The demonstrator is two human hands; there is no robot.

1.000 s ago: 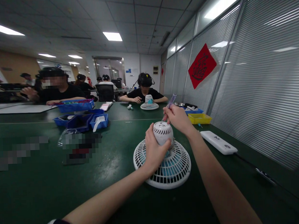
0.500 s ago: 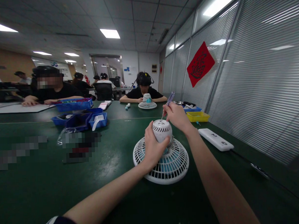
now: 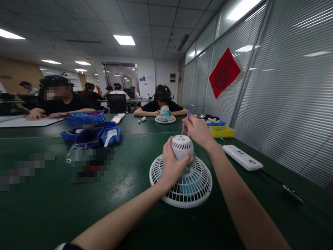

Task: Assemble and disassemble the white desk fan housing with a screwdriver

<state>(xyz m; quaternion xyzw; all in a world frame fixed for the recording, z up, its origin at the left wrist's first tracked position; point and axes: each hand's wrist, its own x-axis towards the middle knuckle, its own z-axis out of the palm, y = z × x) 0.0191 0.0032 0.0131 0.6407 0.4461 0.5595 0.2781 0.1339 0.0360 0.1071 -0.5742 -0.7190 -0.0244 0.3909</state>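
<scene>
A white fan (image 3: 182, 149) rests face down on the green table, its round grille (image 3: 198, 191) against the tabletop and its motor housing pointing up. Pale blue blades show through the grille bars. My left hand (image 3: 171, 161) is wrapped around the left and near side of the housing. In my right hand (image 3: 198, 129) is a screwdriver (image 3: 191, 110) with a clear purple handle, tilted, its shaft running down to the top of the housing. The tip is at the slotted top; whether it sits in a screw I cannot tell.
Blue bins (image 3: 90, 136) with parts stand at the left, a plastic bag (image 3: 78, 151) before them. At right are a yellow tray (image 3: 221, 131) and a white power strip (image 3: 242, 157) with a cable. Across the table, a person (image 3: 163, 96) sits behind another fan (image 3: 165, 119).
The view has shifted slightly, so everything sits a little lower and further right. Both hands keep their hold on the fan housing and the screwdriver.
</scene>
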